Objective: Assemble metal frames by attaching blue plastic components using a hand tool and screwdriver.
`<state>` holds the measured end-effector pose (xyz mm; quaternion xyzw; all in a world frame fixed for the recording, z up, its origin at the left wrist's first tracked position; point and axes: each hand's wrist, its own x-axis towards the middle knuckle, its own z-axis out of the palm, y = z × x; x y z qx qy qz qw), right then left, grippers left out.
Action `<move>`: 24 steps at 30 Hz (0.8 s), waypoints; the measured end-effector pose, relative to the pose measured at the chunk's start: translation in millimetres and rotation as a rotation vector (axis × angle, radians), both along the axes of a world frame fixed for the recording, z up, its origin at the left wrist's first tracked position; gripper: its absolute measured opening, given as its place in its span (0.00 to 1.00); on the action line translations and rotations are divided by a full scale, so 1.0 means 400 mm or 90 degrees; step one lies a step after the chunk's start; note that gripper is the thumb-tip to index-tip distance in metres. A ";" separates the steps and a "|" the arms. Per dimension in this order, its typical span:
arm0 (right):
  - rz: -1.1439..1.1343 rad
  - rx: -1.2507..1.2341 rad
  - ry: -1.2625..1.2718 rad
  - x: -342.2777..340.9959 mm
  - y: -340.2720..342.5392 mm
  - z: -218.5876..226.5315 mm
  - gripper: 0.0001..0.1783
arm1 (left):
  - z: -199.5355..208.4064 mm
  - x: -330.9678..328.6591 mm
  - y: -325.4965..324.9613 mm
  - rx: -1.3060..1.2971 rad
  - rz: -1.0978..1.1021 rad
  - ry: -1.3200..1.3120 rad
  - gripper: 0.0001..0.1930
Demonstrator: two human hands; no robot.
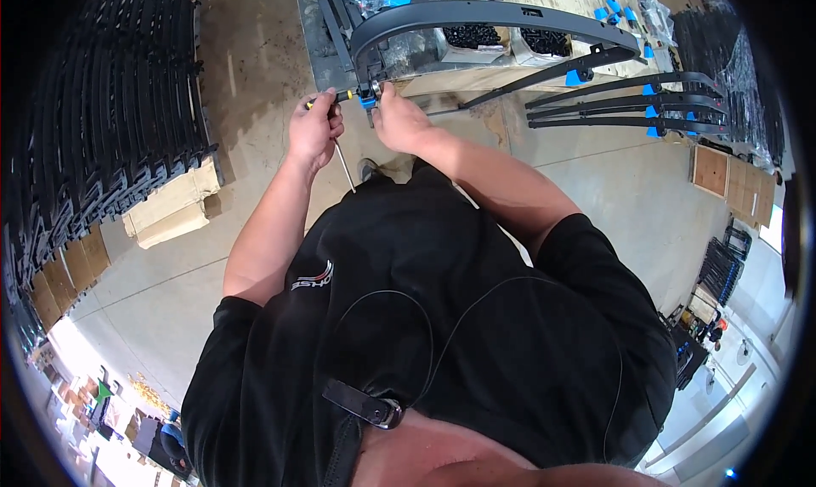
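Observation:
In my left hand (314, 130), closed fingers hold a T-handle driver (344, 95) with a black-and-yellow grip. Its thin metal shaft slants down toward my body, and its tip is not clear. My right hand (399, 120) is closed at the near end of a curved black metal frame (476, 14), beside a small shiny metal part. What its fingers pinch is partly hidden. A blue plastic piece (367, 102) sits on that frame end, between my hands. From there the frame arcs away to the right over the table edge.
The worktable (416, 64) carries boxes of small black parts (473, 36) and scattered blue pieces (614, 9). Several black bars with blue pieces (629, 106) jut out at right. Tall stacks of black frames (127, 87) stand at left, with cardboard (174, 205) on the floor.

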<state>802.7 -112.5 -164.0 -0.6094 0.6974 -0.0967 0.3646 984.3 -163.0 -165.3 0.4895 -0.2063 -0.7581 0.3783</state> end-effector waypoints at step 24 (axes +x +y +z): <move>-0.018 0.276 -0.225 -0.035 -0.041 0.040 0.17 | -0.025 -0.083 0.004 -0.021 0.129 -0.227 0.18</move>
